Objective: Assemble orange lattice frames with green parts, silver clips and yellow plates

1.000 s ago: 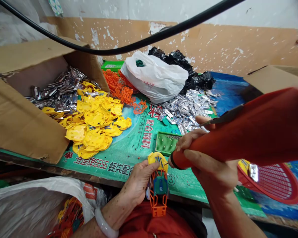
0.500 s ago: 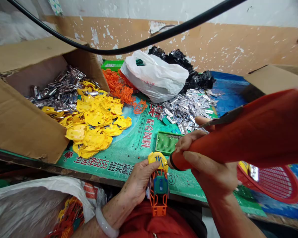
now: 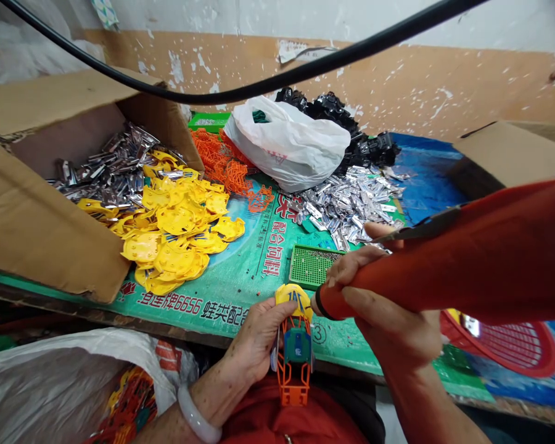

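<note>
My left hand grips a small plastic assembly by its upper end, with the thumb on the yellow cover. Below the cover runs an orange frame, around a dark green block; silvery pieces sit along its sides. My right hand is wrapped around a thick red power screwdriver, held aslant. Its black-ringed nose points left at the right edge of the yellow cover; whether the tip touches is hard to see. A green mesh tray with small screws lies just beyond.
Yellow covers and metal pieces spill from a cardboard box. Behind are orange frames, a white plastic bag, black parts and silvery plates. A red basket stands right; a black cable hangs across.
The red screwdriver's rear end has dipped slightly, and its nose has shifted a little. My left hand and the assembly stay almost in place.
</note>
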Demonstrator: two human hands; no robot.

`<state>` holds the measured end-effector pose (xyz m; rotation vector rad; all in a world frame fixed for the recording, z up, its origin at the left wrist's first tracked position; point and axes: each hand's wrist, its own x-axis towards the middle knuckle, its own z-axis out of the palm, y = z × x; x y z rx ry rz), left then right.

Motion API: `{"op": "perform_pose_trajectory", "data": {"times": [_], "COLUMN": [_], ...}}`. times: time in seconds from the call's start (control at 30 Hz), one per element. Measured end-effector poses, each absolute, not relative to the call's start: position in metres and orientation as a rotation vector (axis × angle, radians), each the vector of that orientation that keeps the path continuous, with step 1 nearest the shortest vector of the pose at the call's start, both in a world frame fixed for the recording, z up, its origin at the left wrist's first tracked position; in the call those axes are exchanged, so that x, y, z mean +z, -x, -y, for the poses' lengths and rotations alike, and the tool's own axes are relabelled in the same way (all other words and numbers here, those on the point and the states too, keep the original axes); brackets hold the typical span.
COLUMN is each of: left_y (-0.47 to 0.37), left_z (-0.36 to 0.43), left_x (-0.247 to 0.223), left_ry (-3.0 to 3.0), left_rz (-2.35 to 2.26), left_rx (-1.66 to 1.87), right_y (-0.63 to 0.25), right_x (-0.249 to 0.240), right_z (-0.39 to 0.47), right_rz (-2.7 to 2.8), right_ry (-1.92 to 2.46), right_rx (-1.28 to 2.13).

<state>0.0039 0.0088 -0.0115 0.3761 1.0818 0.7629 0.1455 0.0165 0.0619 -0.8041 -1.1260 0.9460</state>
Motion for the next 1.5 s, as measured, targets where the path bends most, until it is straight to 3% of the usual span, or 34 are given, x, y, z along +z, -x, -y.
{"op": "perform_pose_trajectory", "data": {"times": [0.37,0.87,1.1,1.33,1.5], "left_y": [-0.004,-0.004,0.0,0.0,0.002], "left_z": [-0.011,-0.01,-0.004,-0.002,-0.002], "left_x": [-0.01,-0.01,-0.009,-0.008,-0.005], "left_ry": [-0.316,-0.327,-0.386,-0.476,-0.478], "left_rz": [-1.068,-1.049,-0.978,-1.029,-1.018], "left_rx": [0.76,0.771,0.782,0.747,0.728], "right_y": [-0.145,-0.145,-0.152,-0.178,-0.185], "right_x": [0.05,0.042,0.065,0.071,0.049], "right_z": [-0.015,-0.015,-0.02,-0.067,-0.092], "right_rz": [1.272,1.231,1.116,0.907,0.941], "right_ry": [0.853,0.813,0.741,0.874,1.016], "right_rx": [0.819,0.943,0.985,0.58,0.516]}}
